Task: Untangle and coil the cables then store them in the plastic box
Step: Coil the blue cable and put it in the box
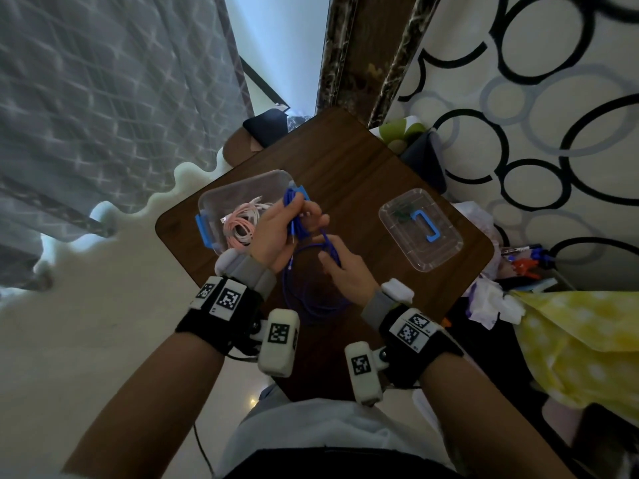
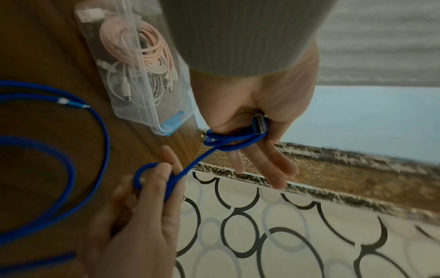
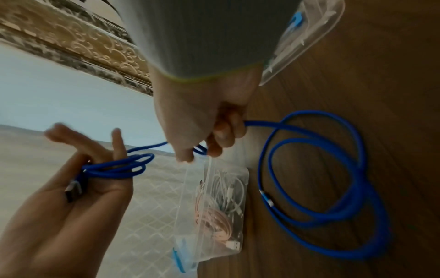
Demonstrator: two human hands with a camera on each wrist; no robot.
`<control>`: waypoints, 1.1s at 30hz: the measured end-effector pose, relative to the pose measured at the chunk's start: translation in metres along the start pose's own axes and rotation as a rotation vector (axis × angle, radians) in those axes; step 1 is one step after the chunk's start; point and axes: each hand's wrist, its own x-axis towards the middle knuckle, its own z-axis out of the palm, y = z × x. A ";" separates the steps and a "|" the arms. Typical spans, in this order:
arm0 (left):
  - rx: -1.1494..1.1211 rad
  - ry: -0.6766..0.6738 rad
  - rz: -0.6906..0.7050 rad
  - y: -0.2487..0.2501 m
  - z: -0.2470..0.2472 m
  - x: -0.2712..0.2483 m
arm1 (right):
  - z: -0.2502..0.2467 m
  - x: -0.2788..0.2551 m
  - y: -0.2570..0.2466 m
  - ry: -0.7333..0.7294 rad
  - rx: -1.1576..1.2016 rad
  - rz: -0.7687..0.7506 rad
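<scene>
A long blue cable (image 1: pixel 313 299) lies in loose loops on the wooden table (image 1: pixel 363 167). My left hand (image 1: pixel 276 219) holds a few small turns of it wound round the fingers (image 2: pixel 281 169), with the thumb pressing the USB plug (image 2: pixel 260 125) into the palm. A little nearer me, my right hand (image 1: pixel 345 271) pinches the cable (image 3: pixel 333 212) between thumb and fingers (image 3: pixel 219 139). Behind my left hand stands the clear plastic box (image 1: pixel 221 195) with blue clips, open, holding coiled pink cables (image 1: pixel 242 224) and white ones (image 3: pixel 228 190).
The box's clear lid (image 1: pixel 420 229) with a blue handle lies on the table's right side. Tissues, pens and a yellow cloth (image 1: pixel 570 340) crowd the floor off the right edge. A mattress (image 1: pixel 103 98) stands to the left.
</scene>
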 end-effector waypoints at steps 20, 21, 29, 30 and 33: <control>1.819 -0.181 -0.077 -0.006 -0.034 0.013 | -0.028 0.015 -0.013 -0.246 -0.102 -0.163; 1.650 -0.163 -0.147 -0.005 -0.034 0.012 | -0.026 0.016 -0.013 -0.209 -0.077 -0.158; 1.151 -0.099 -0.135 -0.010 -0.030 0.003 | -0.014 0.013 -0.017 -0.068 0.255 0.240; 1.239 -0.052 -0.077 -0.012 -0.034 0.006 | -0.013 0.013 -0.016 -0.080 0.214 0.235; 1.517 0.037 0.045 -0.012 -0.048 0.013 | -0.019 0.006 -0.012 0.014 0.081 0.058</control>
